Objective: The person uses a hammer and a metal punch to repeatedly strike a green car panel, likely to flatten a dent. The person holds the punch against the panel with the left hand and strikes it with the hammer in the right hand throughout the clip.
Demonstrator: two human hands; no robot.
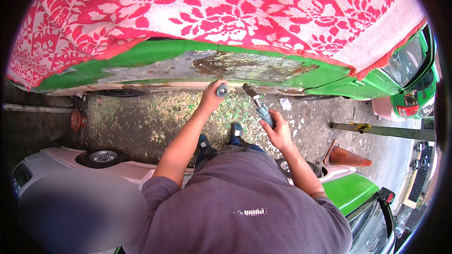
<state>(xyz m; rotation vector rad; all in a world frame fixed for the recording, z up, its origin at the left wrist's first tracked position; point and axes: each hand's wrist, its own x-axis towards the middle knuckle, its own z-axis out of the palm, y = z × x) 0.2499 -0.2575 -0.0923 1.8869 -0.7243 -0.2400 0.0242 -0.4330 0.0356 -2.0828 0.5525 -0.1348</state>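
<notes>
In front of me is a green car panel point(207, 66), its paint stripped to bare grey and rusty brown metal along the middle. My left hand point(211, 99) is closed around a tool with a dark grey, round-ended handle point(221, 91), held upright close to the panel's lower edge. The handle's end faces up, and the tool's working tip is hidden. My right hand point(279, 132) grips a hammer point(262, 110) by its blue-grey handle. The dark hammer head points up and left toward the panel, a short way right of the left hand's tool.
A red and white floral blanket point(226, 9) drapes over the car. Paint flakes point(141, 122) litter the ground around my feet. Behind me are a pale car point(61, 164) and a green car point(353, 190). To the right are an orange cone point(347, 155) and a metal post point(386, 131).
</notes>
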